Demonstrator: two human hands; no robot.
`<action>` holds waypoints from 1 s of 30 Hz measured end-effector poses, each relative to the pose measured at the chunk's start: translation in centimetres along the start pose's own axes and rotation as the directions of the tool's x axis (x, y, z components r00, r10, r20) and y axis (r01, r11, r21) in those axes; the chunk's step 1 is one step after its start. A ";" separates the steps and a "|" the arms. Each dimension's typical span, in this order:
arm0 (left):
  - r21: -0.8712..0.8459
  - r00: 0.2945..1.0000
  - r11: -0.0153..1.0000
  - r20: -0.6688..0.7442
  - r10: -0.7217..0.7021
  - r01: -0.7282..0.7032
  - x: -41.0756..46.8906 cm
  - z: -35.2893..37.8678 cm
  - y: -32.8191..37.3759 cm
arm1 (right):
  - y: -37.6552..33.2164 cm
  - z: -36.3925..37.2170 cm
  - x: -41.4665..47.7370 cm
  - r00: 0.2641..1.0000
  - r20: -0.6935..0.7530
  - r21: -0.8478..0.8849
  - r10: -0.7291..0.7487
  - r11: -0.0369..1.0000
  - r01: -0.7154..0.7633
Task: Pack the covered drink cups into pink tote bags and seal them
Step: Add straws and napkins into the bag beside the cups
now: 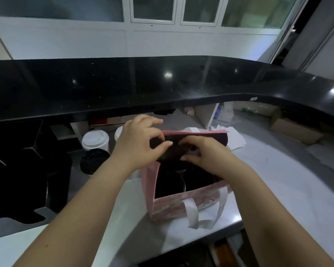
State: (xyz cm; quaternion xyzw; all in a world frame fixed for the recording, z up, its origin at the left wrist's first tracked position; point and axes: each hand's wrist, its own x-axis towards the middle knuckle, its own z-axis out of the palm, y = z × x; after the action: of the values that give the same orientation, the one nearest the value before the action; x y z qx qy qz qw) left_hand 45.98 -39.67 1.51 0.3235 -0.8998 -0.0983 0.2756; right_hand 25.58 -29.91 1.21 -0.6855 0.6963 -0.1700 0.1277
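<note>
Far left: cups (95,140) stand on counter (278,170), unpacked. L hand (137,145) pinches bag (168,206) flap (221,138), centre; R hand (204,153) pinches it too. Inside dark, contents unclear. We judge sealing started, mouth not yet shut.

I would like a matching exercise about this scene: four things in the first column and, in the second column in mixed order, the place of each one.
Things
1. pink tote bag
2. black-lidded cup
3. white handle
4. cardboard box

Places
A. far right, below the black counter
B. hanging down the bag's near side
C. in the middle, its far top edge pinched by the left hand and right hand
D. left of the bag, just in front of the white-lidded cup

Pairs: 1-C, 2-D, 3-B, 4-A
</note>
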 end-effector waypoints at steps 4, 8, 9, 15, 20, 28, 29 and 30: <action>-0.004 0.999 0.999 -0.009 0.051 -0.051 1.7 0.4 0.6 | -0.2 -0.9 0.0 0.999 -0.031 -0.085 0.041 0.995 -0.043; 0.007 0.987 0.989 0.056 0.148 -0.149 3.9 0.9 2.2 | 0.2 -2.6 -0.5 0.988 -0.146 0.033 0.059 0.998 -0.055; 0.027 0.981 0.984 0.090 0.172 -0.175 4.7 1.0 2.8 | 0.6 -3.2 -0.5 0.980 -0.183 0.077 0.073 0.995 -0.060; 0.248 0.915 0.900 0.282 0.287 -0.359 10.0 2.2 6.4 | 3.9 -7.0 -0.2 0.951 -0.278 0.098 0.134 0.989 -0.110; 0.390 0.876 0.811 0.390 0.283 -0.436 13.5 4.3 8.8 | 8.5 -8.8 -0.5 0.931 -0.329 -0.039 0.160 0.982 -0.183; 0.435 0.812 0.752 0.540 0.222 -0.495 19.0 9.2 11.4 | 17.9 -9.3 -0.4 0.922 -0.291 -0.032 0.256 0.961 -0.276; 0.420 0.797 0.756 0.563 0.216 -0.502 19.8 9.9 11.6 | 18.9 -9.4 -0.1 0.926 -0.278 -0.038 0.257 0.960 -0.278; 0.404 0.784 0.763 0.585 0.208 -0.504 20.6 10.5 11.7 | 19.9 -9.6 0.1 0.930 -0.265 -0.046 0.254 0.960 -0.275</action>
State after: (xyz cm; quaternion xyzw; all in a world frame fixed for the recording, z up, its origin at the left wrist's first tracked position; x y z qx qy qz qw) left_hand 20.72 -43.74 5.85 0.1657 -0.9752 0.1341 -0.0599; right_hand 3.49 -29.41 1.71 -0.5622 0.7995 -0.2095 0.0299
